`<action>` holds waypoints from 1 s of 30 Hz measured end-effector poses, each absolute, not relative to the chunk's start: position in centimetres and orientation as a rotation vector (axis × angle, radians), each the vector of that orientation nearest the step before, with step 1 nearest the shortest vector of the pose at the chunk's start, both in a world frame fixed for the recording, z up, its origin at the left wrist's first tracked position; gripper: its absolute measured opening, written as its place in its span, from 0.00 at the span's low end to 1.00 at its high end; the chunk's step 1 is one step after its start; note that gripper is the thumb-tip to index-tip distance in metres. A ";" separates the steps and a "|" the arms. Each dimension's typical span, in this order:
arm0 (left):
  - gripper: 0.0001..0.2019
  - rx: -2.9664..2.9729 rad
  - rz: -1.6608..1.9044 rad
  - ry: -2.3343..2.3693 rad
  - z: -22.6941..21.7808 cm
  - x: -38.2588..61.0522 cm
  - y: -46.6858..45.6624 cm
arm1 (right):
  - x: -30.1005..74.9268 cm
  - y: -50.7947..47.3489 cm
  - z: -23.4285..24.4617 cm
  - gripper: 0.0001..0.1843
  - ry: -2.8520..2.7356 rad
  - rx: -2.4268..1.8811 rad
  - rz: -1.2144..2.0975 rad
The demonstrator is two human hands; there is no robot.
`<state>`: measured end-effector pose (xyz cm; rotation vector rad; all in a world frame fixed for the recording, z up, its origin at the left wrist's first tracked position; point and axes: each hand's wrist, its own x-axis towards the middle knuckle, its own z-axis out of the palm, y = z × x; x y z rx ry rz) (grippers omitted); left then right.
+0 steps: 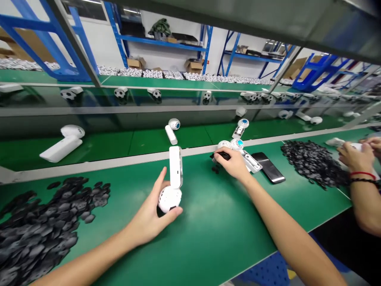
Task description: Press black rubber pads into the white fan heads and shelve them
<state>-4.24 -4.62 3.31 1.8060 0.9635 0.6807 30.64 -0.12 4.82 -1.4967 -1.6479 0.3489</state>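
My left hand [150,216] grips a white device [173,180] by its round, ball-like head, with the flat handle pointing away from me, low over the green table [214,226]. My right hand [233,163] reaches forward and pinches a small black piece [222,155] at the table's far edge. Right beside that hand lie two more white devices [238,147] with blue centres.
A large heap of black pieces [38,226] lies at the left and another heap [312,161] at the right. A black phone [269,167] lies right of my right hand. Another person's hands [357,157] work at the far right. White devices [64,143] lie on the conveyor behind.
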 end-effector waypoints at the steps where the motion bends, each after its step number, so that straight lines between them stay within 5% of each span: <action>1: 0.52 1.774 0.673 0.960 3.3 -3.7 -4.1 | 30.7 -0.1 4.8 0.08 -1.629 -1.504 0.370; 8: 0.32 1.713 0.680 0.978 2.6 -3.8 -3.8 | 30.8 -0.5 5.1 0.09 -1.461 -1.533 0.612; 23: 0.32 1.437 0.673 1.100 3.5 -4.6 -4.0 | 30.7 -0.9 5.8 0.10 -1.440 -1.335 0.866; 30: 0.31 1.438 0.623 1.171 3.6 -4.3 -4.3 | 31.6 -1.2 6.5 0.34 -1.571 -1.388 1.002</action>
